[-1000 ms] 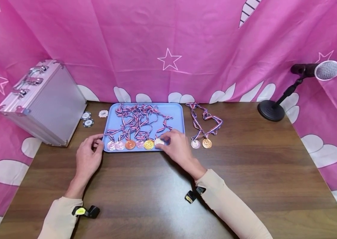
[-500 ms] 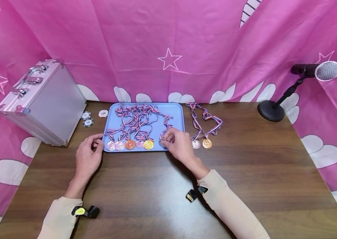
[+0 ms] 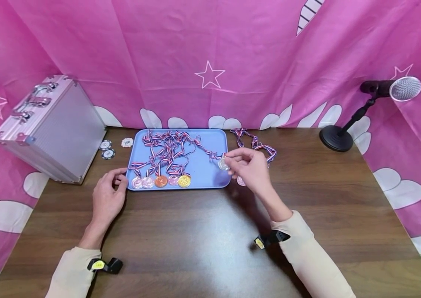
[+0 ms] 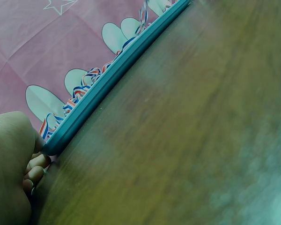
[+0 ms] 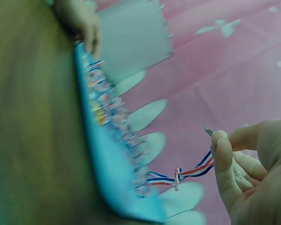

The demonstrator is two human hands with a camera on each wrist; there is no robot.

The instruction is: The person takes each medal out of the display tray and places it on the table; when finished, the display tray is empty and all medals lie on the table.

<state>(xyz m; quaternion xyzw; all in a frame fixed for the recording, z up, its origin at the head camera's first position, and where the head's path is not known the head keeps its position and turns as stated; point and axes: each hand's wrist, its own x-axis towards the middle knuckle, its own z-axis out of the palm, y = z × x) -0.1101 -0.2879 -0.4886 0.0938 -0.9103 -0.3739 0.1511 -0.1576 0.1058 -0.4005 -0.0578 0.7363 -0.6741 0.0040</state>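
Observation:
A silver medal (image 3: 223, 163) is pinched between the thumb and fingers of my right hand (image 3: 249, 170), raised over the right edge of a blue tray (image 3: 204, 176). Its red, white and blue ribbon (image 5: 194, 173) trails back to the tangle on the tray, as the right wrist view shows. My left hand (image 3: 109, 193) grips the tray's left edge; the thumb lies at the corner in the left wrist view. Along the tray's front side lie several medals, among them a bronze one (image 3: 160, 181) and a gold one (image 3: 185, 181), their ribbons heaped behind them.
Right of the tray, another medal (image 3: 241, 181) and ribbons (image 3: 268, 150) lie on the wooden table (image 3: 180, 240), partly behind my right hand. A silver case (image 3: 55, 128) and several poker chips (image 3: 108, 154) are at the left. A microphone (image 3: 404, 88) on a stand is at the back right.
My right hand has lifted the silver medal from the tray's front row and carried it right, drawing its ribbon out. The left hand stays at the tray's left edge.

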